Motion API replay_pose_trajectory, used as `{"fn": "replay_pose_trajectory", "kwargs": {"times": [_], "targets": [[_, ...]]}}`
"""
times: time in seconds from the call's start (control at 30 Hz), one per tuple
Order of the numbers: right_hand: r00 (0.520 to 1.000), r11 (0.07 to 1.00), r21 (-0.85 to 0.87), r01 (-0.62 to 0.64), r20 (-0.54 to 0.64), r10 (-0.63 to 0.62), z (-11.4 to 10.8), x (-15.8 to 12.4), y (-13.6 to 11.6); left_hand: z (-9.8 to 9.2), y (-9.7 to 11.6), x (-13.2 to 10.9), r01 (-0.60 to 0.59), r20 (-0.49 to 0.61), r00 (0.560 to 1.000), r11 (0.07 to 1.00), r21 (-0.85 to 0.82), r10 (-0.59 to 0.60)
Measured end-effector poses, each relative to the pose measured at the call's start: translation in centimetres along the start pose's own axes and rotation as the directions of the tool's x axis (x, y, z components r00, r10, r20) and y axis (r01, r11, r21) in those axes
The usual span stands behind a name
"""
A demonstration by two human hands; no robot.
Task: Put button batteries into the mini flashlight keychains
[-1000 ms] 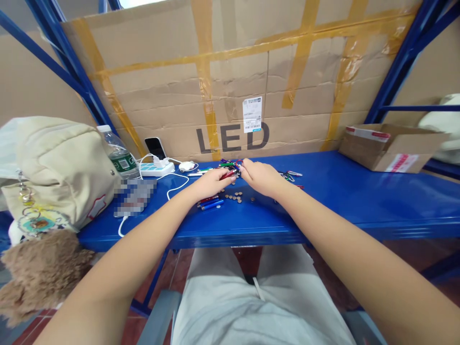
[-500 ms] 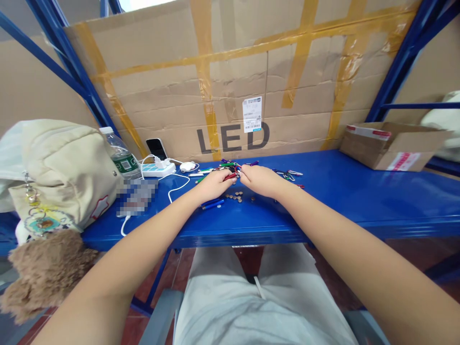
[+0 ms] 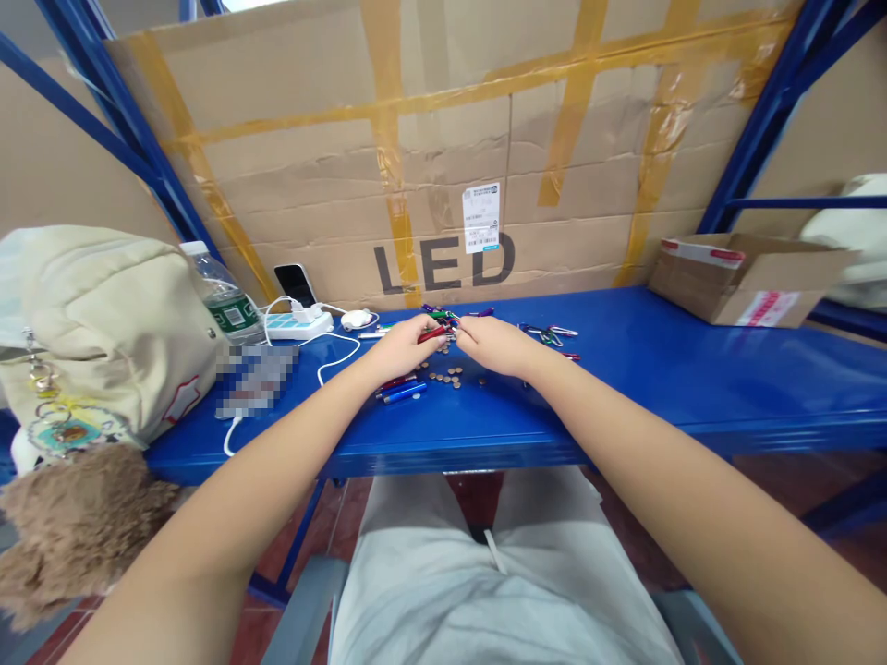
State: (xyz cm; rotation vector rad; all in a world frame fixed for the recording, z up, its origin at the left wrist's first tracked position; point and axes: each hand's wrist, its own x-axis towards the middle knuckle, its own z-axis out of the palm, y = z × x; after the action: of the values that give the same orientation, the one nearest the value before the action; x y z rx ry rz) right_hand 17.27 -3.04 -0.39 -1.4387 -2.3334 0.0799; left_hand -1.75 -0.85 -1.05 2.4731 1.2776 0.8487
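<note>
A red tube (image 3: 432, 333) was held in the left hand (image 3: 403, 353), its length gripped by the fingers and its far end pointed toward the right hand (image 3: 500, 345). The two hands were brought close together, and the right fingertips were bent in by the tube's end; what was pinched there could not be told. A cluster of coloured tubes (image 3: 438, 316) was seen just beyond both hands. On the near side, small round discs (image 3: 454, 372) were scattered between the hands, and blue tubes (image 3: 406, 393) were laid below the left hand. Metal clips (image 3: 551, 335) were bunched to the right of the right hand.

All this was borne by a blue table (image 3: 644, 388). Well left of the left hand, a power strip (image 3: 299, 325), a bottle (image 3: 232, 305) and a cream bag (image 3: 131, 319) were set. Far right of the right hand, an open carton (image 3: 721, 282) was placed. Behind the hands, the table was backed by a large taped cardboard sheet (image 3: 297, 194), marked "LED".
</note>
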Motion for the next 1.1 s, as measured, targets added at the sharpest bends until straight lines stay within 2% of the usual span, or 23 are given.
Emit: {"fn": "replay_pose_trajectory", "kwargs": {"times": [0.1, 0.2, 0.43, 0.53, 0.63, 0.73, 0.87, 1.0, 1.1], "targets": [[0.997, 0.993, 0.114, -0.032, -0.071, 0.04, 0.0, 0.3, 0.8, -0.7, -1.3, 0.3, 0.008, -0.065, 0.998, 0.998, -0.068, -0.012], [0.987, 0.977, 0.192, -0.093, -0.109, 0.116, 0.0, 0.4, 1.8, -1.7, -2.4, 0.5, 0.086, -0.082, 0.993, 0.995, -0.045, -0.09], [0.985, 0.938, 0.305, -0.166, 0.007, 0.172, 0.7, 0.8, 3.2, -4.3, -5.2, 0.6, 0.192, -0.181, 0.971, 0.957, 0.219, -0.154], [0.981, 0.954, 0.233, -0.19, 0.015, 0.192, 0.7, 0.9, 3.2, -4.8, -7.1, 0.7, 0.206, -0.139, 0.976, 0.908, 0.364, -0.166], [0.972, 0.964, 0.12, -0.236, 0.041, 0.233, 0.3, 0.7, 2.9, -4.9, -8.9, 0.8, 0.172, -0.078, 0.985, 0.857, 0.486, -0.154], [0.963, 0.967, -0.01, -0.256, 0.087, 0.256, 0.2, 0.7, 3.0, -4.6, -10.1, 0.9, 0.196, -0.02, 0.975, 0.807, 0.558, -0.222], [0.963, 0.962, -0.141, -0.234, 0.103, 0.249, 0.4, 0.8, 3.5, -4.1, -10.8, 1.1, 0.229, 0.009, 0.958, 0.787, 0.573, -0.286], [0.959, 0.948, -0.185, -0.258, 0.073, 0.275, 0.5, 0.8, 3.9, -3.9, -10.9, 1.1, 0.215, -0.002, 0.966, 0.797, 0.564, -0.259], [0.965, 0.956, -0.157, -0.248, 0.045, 0.258, 0.2, 0.6, 3.9, -3.9, -10.7, 1.1, 0.187, -0.007, 0.976, 0.814, 0.55, -0.22]]}}
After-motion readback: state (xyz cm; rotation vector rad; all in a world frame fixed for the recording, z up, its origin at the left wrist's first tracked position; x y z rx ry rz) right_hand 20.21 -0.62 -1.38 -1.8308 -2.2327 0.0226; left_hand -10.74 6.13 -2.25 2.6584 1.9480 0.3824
